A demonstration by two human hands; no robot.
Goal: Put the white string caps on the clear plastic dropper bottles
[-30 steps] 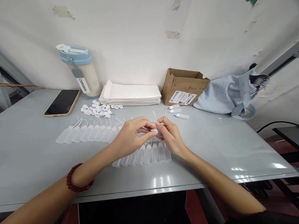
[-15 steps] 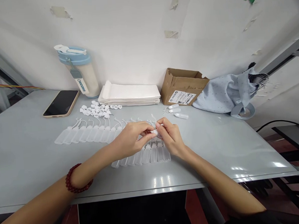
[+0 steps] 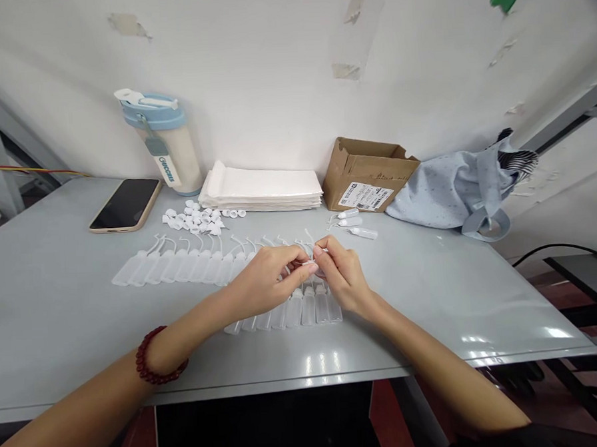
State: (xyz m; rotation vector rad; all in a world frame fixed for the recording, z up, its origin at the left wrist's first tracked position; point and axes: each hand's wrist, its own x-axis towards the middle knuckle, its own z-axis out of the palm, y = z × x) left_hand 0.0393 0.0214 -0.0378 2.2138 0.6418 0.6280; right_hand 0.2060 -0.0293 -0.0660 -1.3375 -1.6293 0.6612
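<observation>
My left hand (image 3: 272,275), with a dark red bead bracelet (image 3: 158,355) on the wrist, is closed in a pinch on a small white cap, mostly covered by the fingertips. Close against it, my right hand (image 3: 342,276) pinches a thin pale tube (image 3: 309,236) that sticks up above the fingers. Whatever is below the tube is hidden. A row of clear plastic bottles (image 3: 178,266) with bent thin tubes lies behind and left of my hands. Nearer the table edge lies a second row of clear bottles (image 3: 294,310), partly covered by my left hand.
Behind are loose white caps (image 3: 194,219), a phone (image 3: 126,204), a tumbler (image 3: 167,147) and stacked white envelopes (image 3: 264,188). An open cardboard box (image 3: 366,174), a light blue cloth bag (image 3: 441,189) and several small bottles (image 3: 363,233) are at the right of the table.
The left fingertips have shifted slightly over the white cap, covering more of it. Both hands stay together in nearly the same place; the whole view has shifted a little.
</observation>
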